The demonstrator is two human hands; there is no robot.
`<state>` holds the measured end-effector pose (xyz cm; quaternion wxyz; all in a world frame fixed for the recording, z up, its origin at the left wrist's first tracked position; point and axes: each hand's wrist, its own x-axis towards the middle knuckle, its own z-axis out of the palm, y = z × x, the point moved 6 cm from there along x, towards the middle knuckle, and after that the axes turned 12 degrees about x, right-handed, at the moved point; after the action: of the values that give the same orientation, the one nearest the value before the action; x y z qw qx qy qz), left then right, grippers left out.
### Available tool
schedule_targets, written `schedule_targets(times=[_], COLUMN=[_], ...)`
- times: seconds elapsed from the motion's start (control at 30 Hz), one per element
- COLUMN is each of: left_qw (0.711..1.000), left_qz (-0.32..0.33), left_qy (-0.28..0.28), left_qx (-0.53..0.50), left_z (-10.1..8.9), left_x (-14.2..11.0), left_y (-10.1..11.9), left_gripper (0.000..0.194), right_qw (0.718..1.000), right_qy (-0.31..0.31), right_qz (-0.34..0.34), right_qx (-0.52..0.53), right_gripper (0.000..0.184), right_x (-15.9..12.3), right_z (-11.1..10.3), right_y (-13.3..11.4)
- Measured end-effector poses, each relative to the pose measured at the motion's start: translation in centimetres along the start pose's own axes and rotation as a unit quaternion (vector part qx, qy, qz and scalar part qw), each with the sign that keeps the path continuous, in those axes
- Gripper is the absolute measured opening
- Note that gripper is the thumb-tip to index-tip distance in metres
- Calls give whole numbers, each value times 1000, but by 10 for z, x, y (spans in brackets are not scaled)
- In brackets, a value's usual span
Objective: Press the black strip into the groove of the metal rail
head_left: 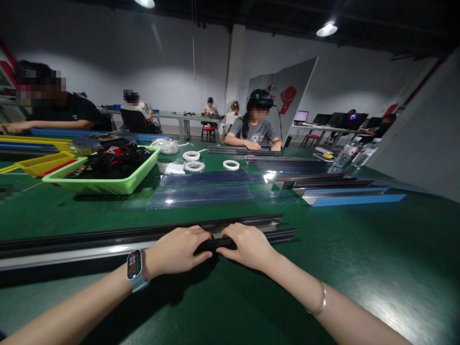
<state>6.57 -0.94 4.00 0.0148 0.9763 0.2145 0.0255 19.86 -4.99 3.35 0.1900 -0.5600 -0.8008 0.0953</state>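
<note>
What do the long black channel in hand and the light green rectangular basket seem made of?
Long black channel: perhaps metal or rigid plastic, glossy; bright streaked highlights. Light green rectangular basket: probably moulded plastic, satin; even colour, perforated side.

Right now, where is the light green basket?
In the head view, the light green basket sits at the left of the green table, beyond the long dark profile and your left hand, and left of the white tape rolls.

Dark rail [108, 239] looked smooth, semi-gloss from where I stood, prob. metal or hard plastic, w/ a shiny silvery face. Table [359, 254] was smooth, v. glossy. Sheets [204, 195] were clear shiny plastic; basket [89, 186] satin plastic; bangle [324, 298] polished metal.
</note>
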Motion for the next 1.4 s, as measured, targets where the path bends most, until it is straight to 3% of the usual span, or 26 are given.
schedule_targets(times=[0.57,0.8,0.97,1.4], left_qw=[1000,1000,999,999], left_qz=[-12,0,-7,-3], left_qy=[-9,12,-10,-2], left_qx=[18,21,29,32], left_z=[3,-2,3,2], left_x=[-2,-1,-1,-1], left_y=[-3,1,-1,-1], left_gripper=[35,34,34,29], right_qw=[997,997,997,998], right_qy=[-29,-40,-24,-30], right_qz=[27,24,25,20], right_qx=[65,60,73,55], right_gripper=[39,38,40,38], right_x=[1,1,0,1], right_z=[-5,-5,-7,-6], right_y=[0,-2,-1,-4])
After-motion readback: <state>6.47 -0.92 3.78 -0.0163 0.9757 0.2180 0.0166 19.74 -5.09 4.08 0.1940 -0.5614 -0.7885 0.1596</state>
